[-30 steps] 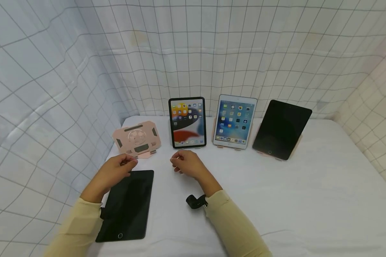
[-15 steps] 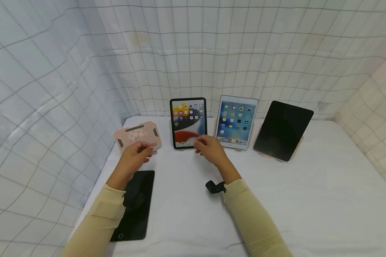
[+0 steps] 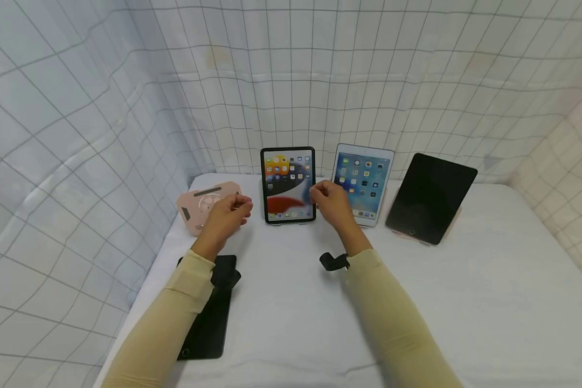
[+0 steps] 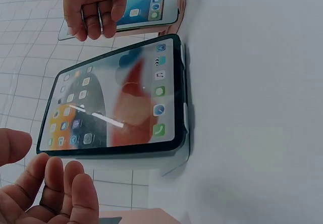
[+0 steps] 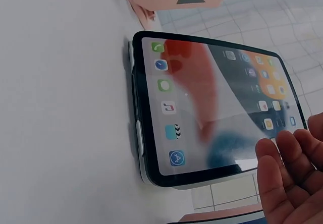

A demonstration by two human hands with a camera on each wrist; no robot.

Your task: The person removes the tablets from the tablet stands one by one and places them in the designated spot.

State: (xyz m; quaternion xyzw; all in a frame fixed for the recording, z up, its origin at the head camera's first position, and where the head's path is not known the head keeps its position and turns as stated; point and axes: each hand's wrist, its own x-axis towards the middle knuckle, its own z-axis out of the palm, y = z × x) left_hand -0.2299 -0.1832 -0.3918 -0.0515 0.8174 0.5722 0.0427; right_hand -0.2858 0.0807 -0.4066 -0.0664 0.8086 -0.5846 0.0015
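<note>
A black-framed tablet (image 3: 288, 178) with a lit screen leans upright on a small stand at the back of the white table. My left hand (image 3: 224, 218) hovers by its left side, in front of a pink folding stand (image 3: 190, 207). Thumb and fingers are bent and apart, with nothing between them. On the other side, my right hand (image 3: 334, 205) is close to the tablet's right edge, fingers loosely curled round nothing. It overlaps the lower left of a white-framed tablet (image 3: 366, 175) behind it. In the left wrist view, the left fingers (image 4: 83, 193) are near the black-framed tablet's edge.
Further right, a dark-screened tablet (image 3: 431, 199) leans tilted on another pink stand. Flat on the table at front left lies a black tablet (image 3: 207, 328), partly under my left forearm. Checked white cloth (image 3: 291, 81) hangs along the back and sides.
Both hands have moved forward and to the right, from above the flat tablet and mid-table to either side of the black-framed tablet. The tablets and stands stay in place.
</note>
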